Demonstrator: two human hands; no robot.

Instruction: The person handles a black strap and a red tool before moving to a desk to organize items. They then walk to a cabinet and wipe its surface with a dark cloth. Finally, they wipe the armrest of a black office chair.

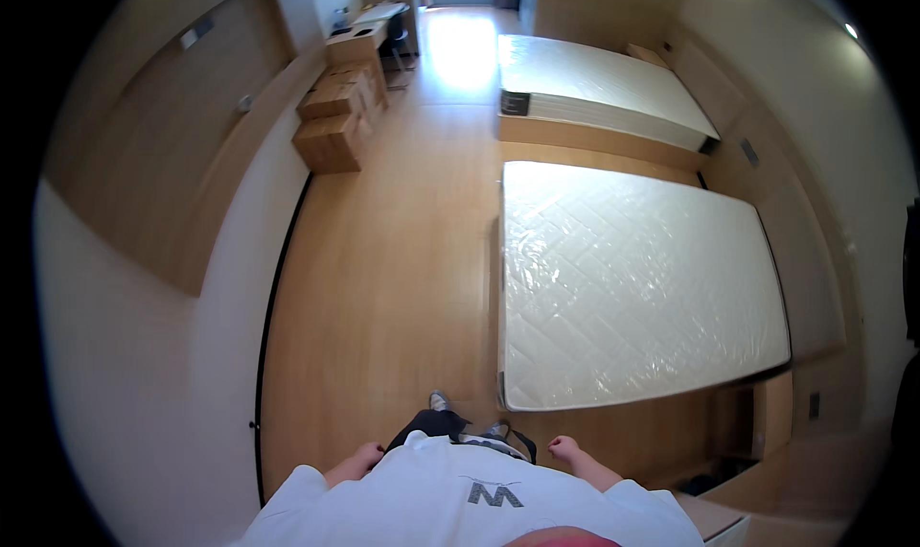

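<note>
My left hand (370, 453) hangs low beside my dark trousers, and its fingers are too small and blurred to make out. On the other side, my right hand (564, 448) hangs with fingers curled in, and no object shows in it. It is nearest to the near mattress (640, 288), a white quilted one wrapped in clear plastic film, but apart from it. This mattress lies flat on a low bed base to my right. Below me, my shoes (438, 401) stand on the wood-look floor (374, 274), close to the mattress's near corner.
A second plastic-wrapped mattress (589, 79) lies on a wooden bed base (604, 138) farther off. Cardboard boxes (330, 141) are stacked along the left wall, before a desk (366, 33) and a chair (397, 33). A wooden cabinet (773, 414) stands at the lower right. Bright light enters at the far end.
</note>
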